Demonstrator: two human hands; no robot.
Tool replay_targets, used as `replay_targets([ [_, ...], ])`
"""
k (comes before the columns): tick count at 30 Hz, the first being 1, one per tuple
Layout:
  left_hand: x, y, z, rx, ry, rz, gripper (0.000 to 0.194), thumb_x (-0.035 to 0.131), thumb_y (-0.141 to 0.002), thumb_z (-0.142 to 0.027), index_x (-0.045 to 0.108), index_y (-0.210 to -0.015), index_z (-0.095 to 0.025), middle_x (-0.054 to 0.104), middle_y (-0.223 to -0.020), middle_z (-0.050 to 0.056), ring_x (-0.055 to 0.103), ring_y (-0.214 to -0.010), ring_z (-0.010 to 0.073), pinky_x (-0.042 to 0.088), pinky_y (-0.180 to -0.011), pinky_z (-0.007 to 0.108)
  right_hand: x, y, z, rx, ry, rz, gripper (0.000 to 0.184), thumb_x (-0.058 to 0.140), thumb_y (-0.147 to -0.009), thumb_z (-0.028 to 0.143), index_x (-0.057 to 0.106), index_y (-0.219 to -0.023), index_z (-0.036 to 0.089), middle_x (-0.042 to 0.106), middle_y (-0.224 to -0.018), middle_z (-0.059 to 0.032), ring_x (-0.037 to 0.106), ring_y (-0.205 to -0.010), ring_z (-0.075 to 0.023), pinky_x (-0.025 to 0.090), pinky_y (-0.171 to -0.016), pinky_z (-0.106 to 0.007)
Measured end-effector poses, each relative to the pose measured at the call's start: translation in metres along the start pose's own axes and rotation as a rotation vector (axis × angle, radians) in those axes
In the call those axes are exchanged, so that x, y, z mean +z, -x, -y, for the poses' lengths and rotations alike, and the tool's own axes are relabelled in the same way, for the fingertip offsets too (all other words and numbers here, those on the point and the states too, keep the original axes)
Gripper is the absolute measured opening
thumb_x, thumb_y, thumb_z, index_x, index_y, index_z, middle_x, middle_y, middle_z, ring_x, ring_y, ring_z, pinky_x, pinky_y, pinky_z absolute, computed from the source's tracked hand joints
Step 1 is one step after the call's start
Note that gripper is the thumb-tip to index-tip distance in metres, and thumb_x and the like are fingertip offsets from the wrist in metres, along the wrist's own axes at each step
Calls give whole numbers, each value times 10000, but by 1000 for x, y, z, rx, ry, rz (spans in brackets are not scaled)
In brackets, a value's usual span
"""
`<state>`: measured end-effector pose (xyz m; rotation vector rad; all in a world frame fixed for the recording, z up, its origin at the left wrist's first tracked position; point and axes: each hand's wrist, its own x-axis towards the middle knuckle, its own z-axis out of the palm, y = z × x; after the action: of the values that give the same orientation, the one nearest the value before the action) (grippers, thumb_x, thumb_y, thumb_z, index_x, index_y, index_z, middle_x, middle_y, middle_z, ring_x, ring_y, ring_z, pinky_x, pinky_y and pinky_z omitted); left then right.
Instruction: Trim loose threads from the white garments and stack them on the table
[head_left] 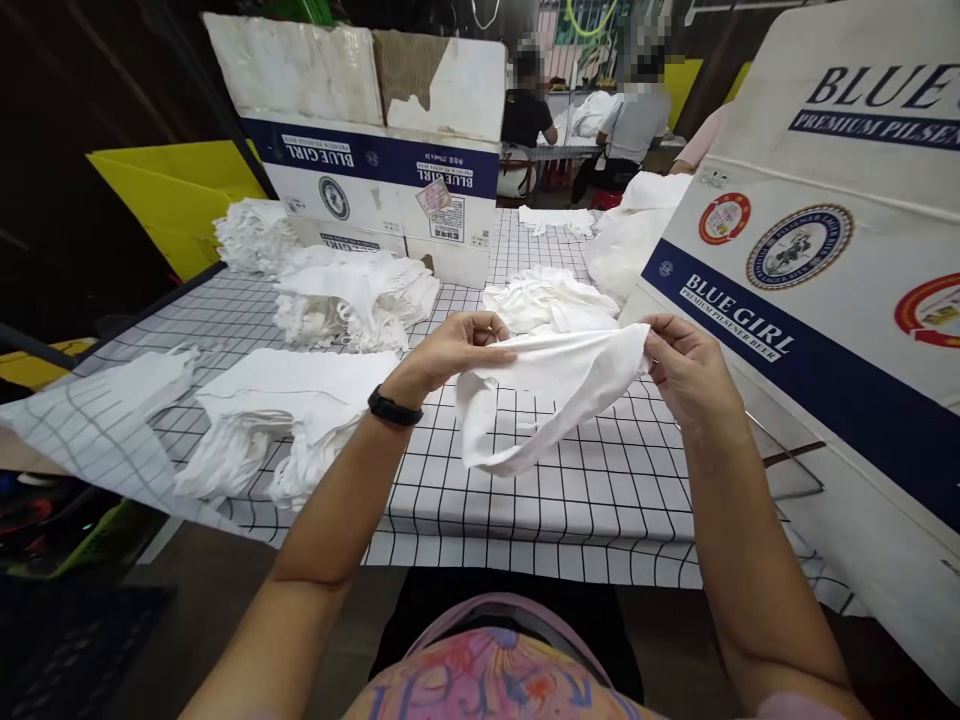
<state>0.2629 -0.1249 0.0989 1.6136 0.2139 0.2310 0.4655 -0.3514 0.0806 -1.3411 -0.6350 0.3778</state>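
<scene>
Left hand (456,350) pinches one end of the white cloth (566,358), right hand (688,368) clamps the other, and it's hanging between them, above the checked tablecloth (592,500)! Just beyond, a crumpled white pile (551,298); farther, at left, a cardboard box (360,185); past it, two seated people (525,118).

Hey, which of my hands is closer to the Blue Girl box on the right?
Right. Your right hand is left of the box, pinching the white cloth; your left hand is farther left, at its other end.
</scene>
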Motion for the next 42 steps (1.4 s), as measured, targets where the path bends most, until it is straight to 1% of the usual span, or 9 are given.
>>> replay_targets([
  [6, -23, 28, 30, -104, 106, -1, 406, 906, -714, -397, 639, -884, -144, 631, -679, -21, 583, -555, 76, 391, -494, 177, 2, 15, -20, 231, -43, 153, 361, 961, -624, 398, 751, -860, 224, 648, -757, 18, 532, -608, -86, 440, -503, -195],
  [9, -24, 30, 54, -72, 87, -153, 365, 865, -740, -394, 638, -886, -148, 640, -737, -10, 578, -603, 79, 413, -543, 193, 7, 19, -35, 278, 3, 205, 394, 977, -594, 401, 755, -863, 217, 685, -798, 1, 594, -689, -110, 490, -575, -206],
  [13, -7, 29, 92, 26, -358, -418, 206, 752, -827, -314, 682, -954, -168, 686, -953, 49, 624, -874, 153, 487, -737, 267, 14, 24, -61, 315, 68, 188, 414, 971, -587, 447, 752, -844, 209, 672, -756, -4, 585, -687, -119, 479, -568, -209],
  [20, 43, 29, 122, 83, -553, -86, 287, 701, -891, -390, 691, -1080, -175, 710, -1032, 57, 628, -960, 190, 494, -869, 342, 16, 30, -64, 344, 50, 211, 376, 943, -645, 427, 750, -892, 219, 690, -836, -11, 609, -746, -132, 504, -637, -228],
  [25, 47, 22, 119, -13, -530, 56, 210, 715, -852, -376, 714, -917, -176, 686, -872, 21, 609, -854, 173, 461, -811, 321, 10, 32, -51, 339, 56, 240, 291, 896, -693, 373, 755, -903, 229, 639, -797, 3, 522, -678, -120, 426, -578, -237],
  [32, 22, 23, 83, 27, -67, 169, 399, 702, -908, -517, 661, -770, -145, 608, -744, 1, 536, -691, 90, 412, -652, 237, -13, 32, -58, 283, 387, 330, 152, 617, -808, 300, 745, -785, 223, 625, -750, -19, 526, -718, -170, 437, -705, -320],
  [35, 20, 20, 65, 24, 6, 195, 410, 743, -883, -530, 689, -790, -135, 611, -743, 3, 533, -675, 80, 405, -620, 220, -2, 38, -55, 140, 564, 400, 251, 575, -924, 389, 787, -952, 258, 724, -1051, -53, 621, -1038, -257, 464, -925, -396],
  [38, 27, 13, 51, 46, -25, 283, 390, 731, -904, -509, 732, -828, -126, 624, -746, 13, 540, -677, 82, 406, -615, 221, 23, 45, -49, 32, 470, 525, 366, 602, -972, 526, 719, -1263, 337, 688, -1319, -48, 583, -1264, -293, 456, -1042, -447],
  [42, 34, 9, 41, 58, -40, 341, 414, 743, -887, -530, 750, -825, -121, 644, -736, 26, 551, -673, 92, 414, -611, 228, 44, 47, -42, 82, 292, 679, 340, 708, -912, 579, 768, -1079, 290, 742, -1066, -52, 669, -1004, -241, 538, -880, -371],
])
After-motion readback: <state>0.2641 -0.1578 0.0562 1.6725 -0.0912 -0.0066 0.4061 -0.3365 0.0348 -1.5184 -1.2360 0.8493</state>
